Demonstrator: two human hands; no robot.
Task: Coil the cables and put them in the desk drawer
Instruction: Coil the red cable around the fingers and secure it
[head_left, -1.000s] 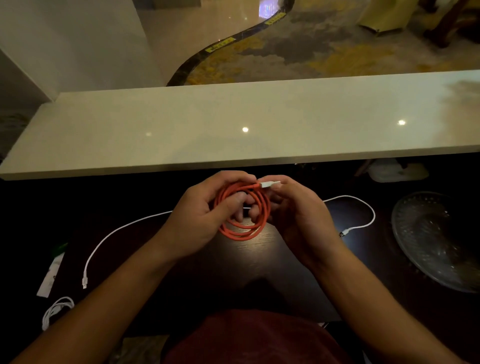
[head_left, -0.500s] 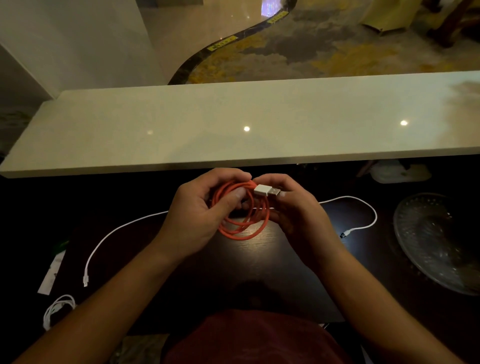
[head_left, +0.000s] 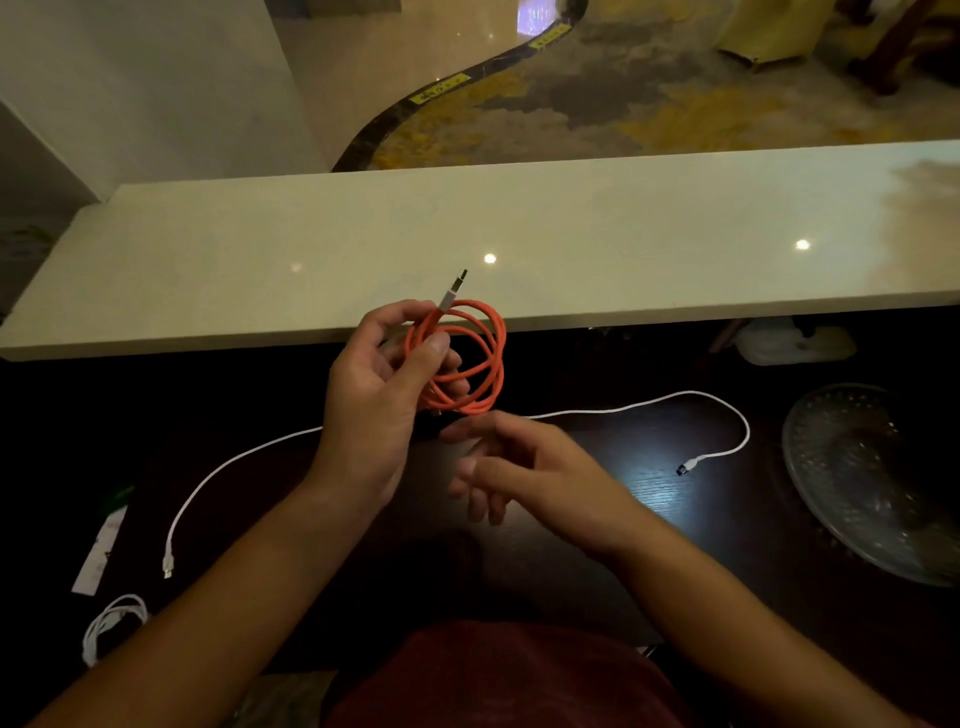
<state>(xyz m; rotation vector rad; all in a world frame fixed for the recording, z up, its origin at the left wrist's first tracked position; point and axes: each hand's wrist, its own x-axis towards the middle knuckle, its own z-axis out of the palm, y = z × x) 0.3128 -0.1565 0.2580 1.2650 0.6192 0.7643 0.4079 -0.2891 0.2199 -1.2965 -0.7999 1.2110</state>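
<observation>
My left hand (head_left: 379, 395) holds up a coiled orange cable (head_left: 480, 358), thumb and fingers pinching one side of the loops. Its white plug (head_left: 452, 291) sticks up from the top of the coil. Below the coil, my right hand (head_left: 524, 473) hovers over the dark desk (head_left: 649, 499) with loosely spread fingers, holding nothing. A long white cable (head_left: 623, 408) lies uncoiled across the desk behind my hands. Another white cable (head_left: 111, 623) lies coiled at the lower left. No drawer is visible.
A pale stone counter (head_left: 519, 234) runs across above the desk. A glass plate (head_left: 872, 478) sits at the right, with a white object (head_left: 795, 343) behind it under the counter. A paper strip (head_left: 101, 545) lies at the left edge.
My right hand let go of the orange cable's plug and dropped below the coil. My left hand lifted the coil higher, and the plug now points up.
</observation>
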